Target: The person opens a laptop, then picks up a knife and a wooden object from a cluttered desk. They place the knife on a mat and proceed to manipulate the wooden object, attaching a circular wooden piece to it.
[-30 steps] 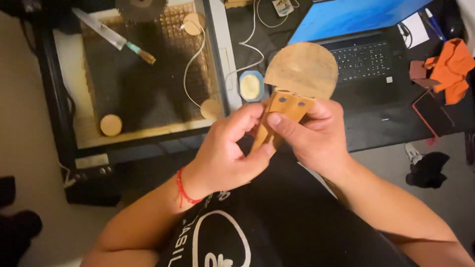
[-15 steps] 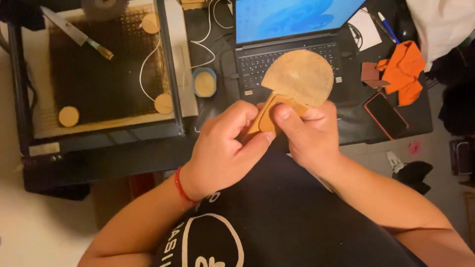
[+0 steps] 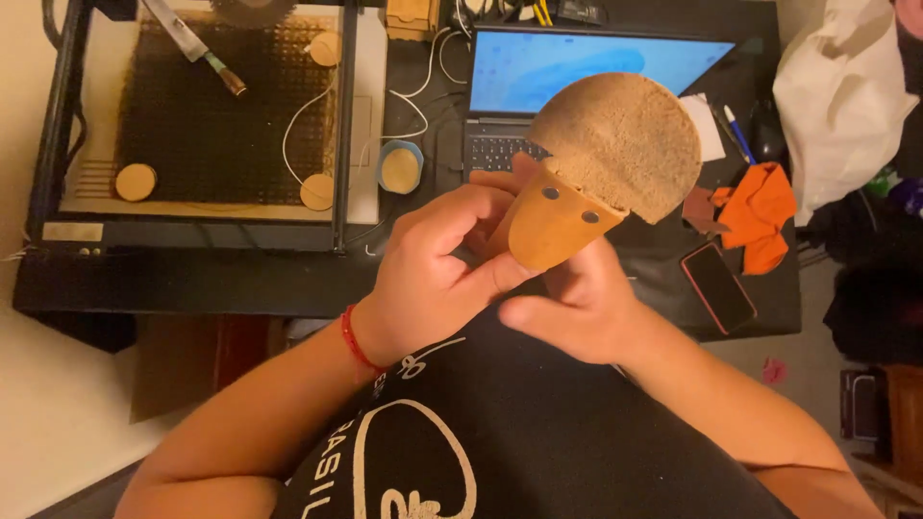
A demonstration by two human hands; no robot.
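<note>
Tan leather piece (image 3: 586,183) between left hand (image 3: 433,274) and right hand (image 3: 577,303)

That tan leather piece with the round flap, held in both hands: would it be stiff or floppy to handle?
The leather piece probably bends easily: its smooth lower part curves over the left hand fingers. The fuzzy round flap stands up unsupported, so it likely has some body. It looks thin and light, and the right hand steadies it from below.

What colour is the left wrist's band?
Red band, seen in the head view.
</note>
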